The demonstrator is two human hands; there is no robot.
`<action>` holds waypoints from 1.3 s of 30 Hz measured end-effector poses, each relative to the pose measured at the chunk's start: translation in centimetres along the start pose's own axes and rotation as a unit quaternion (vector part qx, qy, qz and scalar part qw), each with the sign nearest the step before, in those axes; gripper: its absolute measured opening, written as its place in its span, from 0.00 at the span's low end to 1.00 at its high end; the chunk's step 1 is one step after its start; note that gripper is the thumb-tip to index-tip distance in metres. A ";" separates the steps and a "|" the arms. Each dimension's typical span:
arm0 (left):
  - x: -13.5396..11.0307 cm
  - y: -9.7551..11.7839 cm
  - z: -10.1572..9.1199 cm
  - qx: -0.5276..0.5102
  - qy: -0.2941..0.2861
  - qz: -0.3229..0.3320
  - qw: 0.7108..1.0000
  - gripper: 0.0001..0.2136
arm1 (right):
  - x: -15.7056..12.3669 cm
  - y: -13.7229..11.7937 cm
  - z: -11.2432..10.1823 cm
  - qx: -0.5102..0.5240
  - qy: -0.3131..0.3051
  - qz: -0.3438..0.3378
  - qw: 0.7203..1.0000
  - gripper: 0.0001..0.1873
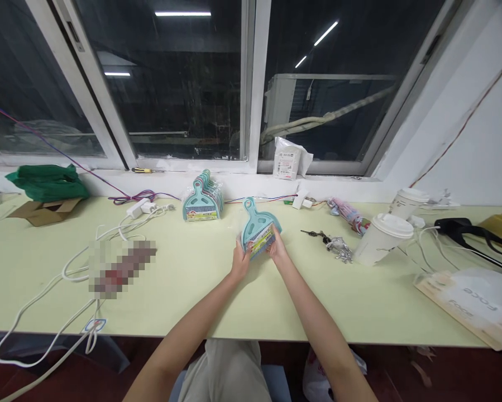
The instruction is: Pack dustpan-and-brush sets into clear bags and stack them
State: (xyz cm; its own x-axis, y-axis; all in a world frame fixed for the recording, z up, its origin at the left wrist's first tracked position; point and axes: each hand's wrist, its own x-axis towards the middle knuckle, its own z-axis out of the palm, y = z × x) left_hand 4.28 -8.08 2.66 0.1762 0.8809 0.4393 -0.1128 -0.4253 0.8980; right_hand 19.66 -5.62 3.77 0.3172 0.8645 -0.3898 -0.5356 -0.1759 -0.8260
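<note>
A teal mini dustpan [259, 224] with a brush set in it and a printed label is tilted above the table, its ring handle pointing away from me. My left hand [241, 258] grips its lower left edge. On the lower right edge my right hand [278, 245] is closed, fingers partly behind the pan. Clear plastic wrap seems to surround it. Farther back and to the left, a row of similar dustpans [200, 202], packed one behind another, stands upright against the wall.
White cables [66, 273] and a pixelated item [123, 271] lie at the left, near a green cloth bag [45, 183] on cardboard [45, 211]. Rightward are keys [338, 248], paper cups [382, 239], a tissue pack [472, 301] and a black strap [464, 229]. A white packet [287, 161] stands on the sill.
</note>
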 end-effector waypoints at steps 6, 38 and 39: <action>-0.4 -0.6 0.1 0.006 0.007 0.026 1.000 0.28 | -0.8 -0.7 -0.2 0.012 -0.063 -0.031 0.997 0.26; 3.8 -2.1 -0.6 -0.205 -0.024 -0.211 0.955 0.27 | -1.3 1.8 0.8 0.107 -0.028 -0.165 0.980 0.12; 4.2 -2.2 -0.7 -0.199 -0.022 -0.207 0.958 0.27 | -1.2 1.6 0.6 0.096 -0.050 -0.158 0.981 0.11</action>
State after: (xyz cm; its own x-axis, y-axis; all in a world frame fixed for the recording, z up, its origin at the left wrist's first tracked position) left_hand 4.55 -3.29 2.53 0.3264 0.9435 0.0569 -0.3864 0.0782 0.9190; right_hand 17.97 -6.70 3.21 0.4191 0.9047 -0.0768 -0.5637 0.1929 -0.8031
